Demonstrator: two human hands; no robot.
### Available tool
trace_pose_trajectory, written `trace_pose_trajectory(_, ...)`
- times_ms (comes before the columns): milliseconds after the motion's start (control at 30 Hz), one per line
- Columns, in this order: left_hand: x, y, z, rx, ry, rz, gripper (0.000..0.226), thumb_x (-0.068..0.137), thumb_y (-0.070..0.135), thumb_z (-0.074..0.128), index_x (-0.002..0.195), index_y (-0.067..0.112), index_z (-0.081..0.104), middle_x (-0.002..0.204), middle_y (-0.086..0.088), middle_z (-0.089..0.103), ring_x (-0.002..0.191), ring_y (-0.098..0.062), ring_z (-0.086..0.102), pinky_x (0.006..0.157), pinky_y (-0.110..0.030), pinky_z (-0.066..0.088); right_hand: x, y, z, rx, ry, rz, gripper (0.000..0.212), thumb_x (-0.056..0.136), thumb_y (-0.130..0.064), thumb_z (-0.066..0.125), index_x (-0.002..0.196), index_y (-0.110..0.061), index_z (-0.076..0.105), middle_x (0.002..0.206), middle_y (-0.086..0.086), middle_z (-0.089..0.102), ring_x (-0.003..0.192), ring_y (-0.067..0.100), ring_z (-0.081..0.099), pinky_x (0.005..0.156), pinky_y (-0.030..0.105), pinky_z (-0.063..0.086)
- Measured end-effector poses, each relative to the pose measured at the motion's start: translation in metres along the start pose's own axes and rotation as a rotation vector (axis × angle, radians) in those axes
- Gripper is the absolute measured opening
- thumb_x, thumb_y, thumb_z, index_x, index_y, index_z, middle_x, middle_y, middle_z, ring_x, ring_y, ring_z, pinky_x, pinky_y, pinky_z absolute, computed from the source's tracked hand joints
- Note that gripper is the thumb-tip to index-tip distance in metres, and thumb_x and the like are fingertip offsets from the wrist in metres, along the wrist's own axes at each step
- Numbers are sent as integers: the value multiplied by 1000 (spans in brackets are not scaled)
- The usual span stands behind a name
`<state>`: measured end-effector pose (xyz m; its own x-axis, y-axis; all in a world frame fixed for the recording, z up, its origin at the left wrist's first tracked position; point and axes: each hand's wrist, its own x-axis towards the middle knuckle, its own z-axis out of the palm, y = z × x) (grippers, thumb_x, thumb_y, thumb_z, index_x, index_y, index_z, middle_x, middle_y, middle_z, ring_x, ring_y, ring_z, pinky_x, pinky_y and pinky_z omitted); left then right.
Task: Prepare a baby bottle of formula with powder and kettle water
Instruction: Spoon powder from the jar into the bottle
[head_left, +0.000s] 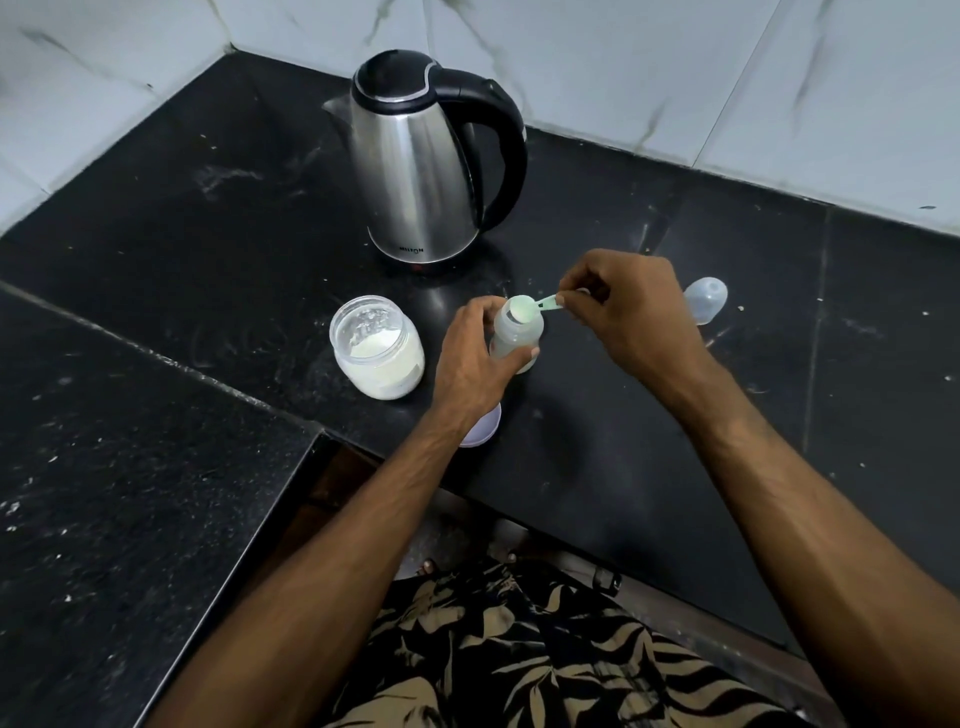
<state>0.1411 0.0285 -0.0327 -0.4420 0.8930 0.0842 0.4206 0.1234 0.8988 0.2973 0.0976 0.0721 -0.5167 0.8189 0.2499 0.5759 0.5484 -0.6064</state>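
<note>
A translucent baby bottle (519, 338) stands upright and uncapped on the black counter (597, 441). My left hand (470, 364) grips its body from the left. My right hand (628, 317) pinches the handle of a small green scoop (535, 306), whose bowl sits over the bottle's mouth with white powder in it. An open glass jar of white powder (378, 345) stands just left of the bottle. A steel electric kettle (431, 161) with a black lid and handle stands behind them, lid closed.
A clear bottle cap (705, 299) lies on the counter right of my right hand. A white lid (485, 428) shows partly under my left wrist near the counter's front edge. Tiled walls close the corner behind the kettle. A lower counter section (130, 467) extends to the left.
</note>
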Motion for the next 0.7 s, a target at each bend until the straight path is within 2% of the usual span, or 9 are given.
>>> trace_pose_trajectory(133,0,0,-1,2,-8,10,56,65,41,80,113,27,55,115,6,63,105,-14,60,88,-44,53,2,-10,6,-158,-85,-87,12,91,-7,63,98,-6,72,93,7,68,79,16,56,69,23,38)
trace_pose_trajectory(300,1,-2,-3,3,-25,23,56,66,43,79,114,28,54,114,6,63,105,-15,61,88,-44,54,4,-16,12,-180,-182,-125,23,94,-4,58,112,-6,72,109,10,68,94,23,65,83,33,54)
trace_pose_trajectory(400,2,-3,-3,13,-38,30,55,67,43,79,113,30,52,114,6,63,105,-14,61,87,-44,54,3,-16,13,-156,-179,-139,22,93,-5,59,111,-7,71,107,9,70,93,23,66,82,32,53)
trace_pose_trajectory(567,1,-3,-2,6,-43,59,56,66,42,77,114,24,55,113,6,63,104,-14,62,85,-44,54,3,-11,15,-12,-155,-103,10,87,-7,68,97,-10,70,90,3,73,81,15,68,77,37,58)
trace_pose_trajectory(700,0,-3,-4,2,-34,62,54,67,42,77,113,25,55,112,7,63,102,-12,62,84,-43,55,2,-4,21,16,-112,-118,13,85,-5,70,97,-9,74,96,3,72,84,15,66,80,32,57)
